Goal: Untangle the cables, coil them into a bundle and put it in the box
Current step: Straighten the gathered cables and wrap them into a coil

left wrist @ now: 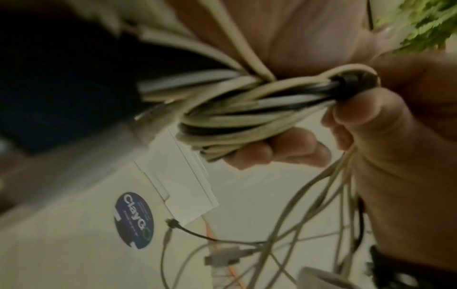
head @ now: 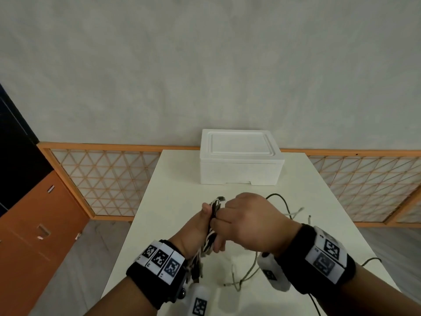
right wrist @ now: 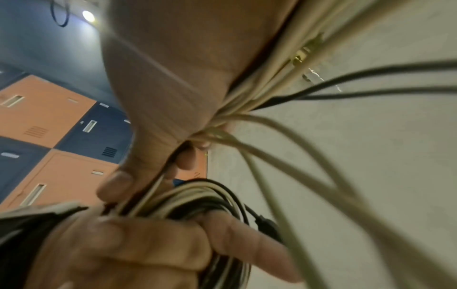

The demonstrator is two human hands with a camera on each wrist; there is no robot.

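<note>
Above the middle of the white table point(head: 182, 179), my left hand point(head: 201, 224) grips a coiled bundle of beige, white and black cables point(head: 214, 215). My right hand point(head: 241, 220) is right against it, fingers curled round the cable strands at the bundle. In the left wrist view the cable bundle point(left wrist: 247, 109) is twisted tight, and the right hand point(left wrist: 395, 136) pinches its end. In the right wrist view the left hand point(right wrist: 136, 254) clasps the cable bundle point(right wrist: 197, 199), and loose strands point(right wrist: 284, 156) run out from my right palm. The white foam box point(head: 241, 160) stands behind with its lid on.
Loose cable ends point(head: 287, 208) trail over the table to the right of my hands, and more lie near the front edge point(head: 246, 274). A round dark sticker point(left wrist: 134, 221) is on the tabletop. An orange lattice screen point(head: 102, 179) stands behind the table, with lockers point(head: 34, 224) at left.
</note>
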